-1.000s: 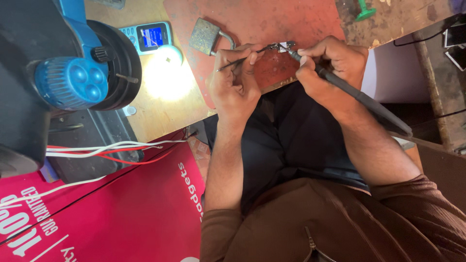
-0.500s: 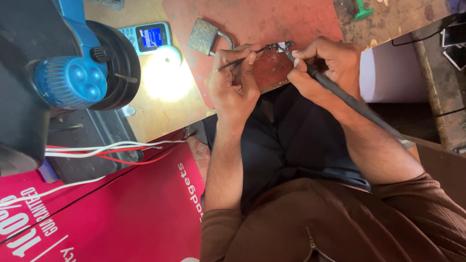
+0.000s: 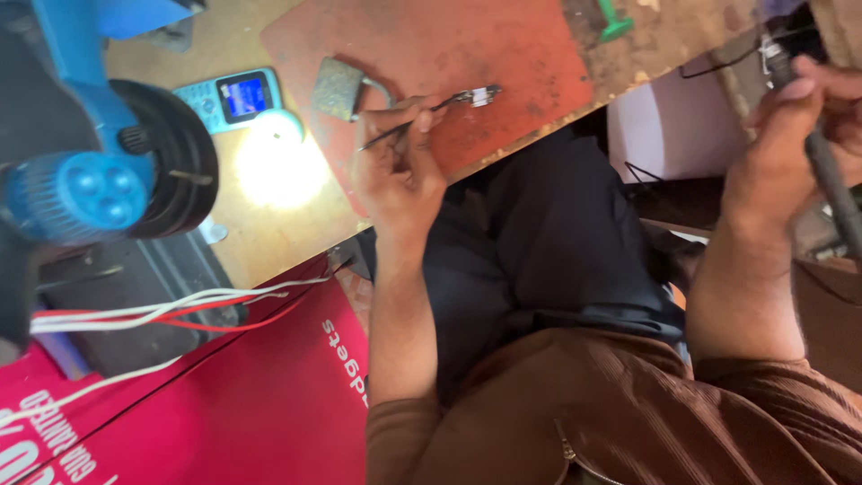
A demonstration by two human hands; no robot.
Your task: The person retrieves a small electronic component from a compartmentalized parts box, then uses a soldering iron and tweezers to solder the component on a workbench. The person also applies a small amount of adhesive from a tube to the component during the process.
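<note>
Metal tweezers (image 3: 409,124) are pinched by the left hand (image 3: 395,171), gripping a small component (image 3: 479,95); a dark soldering iron (image 3: 831,171) is clenched in the right hand (image 3: 795,144).

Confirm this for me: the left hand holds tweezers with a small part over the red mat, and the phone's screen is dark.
Wrong on the phone. The head view shows the phone with its screen lit blue. The left hand does hold tweezers with a small part over the red mat.

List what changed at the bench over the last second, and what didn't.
The right hand, gripping the soldering iron, swung away from the small circuit board to the right edge of view, off the red mat. The left hand stayed put, its tweezers pinching the board over the mat. The phone, metal pad and blue tool did not move.
</note>
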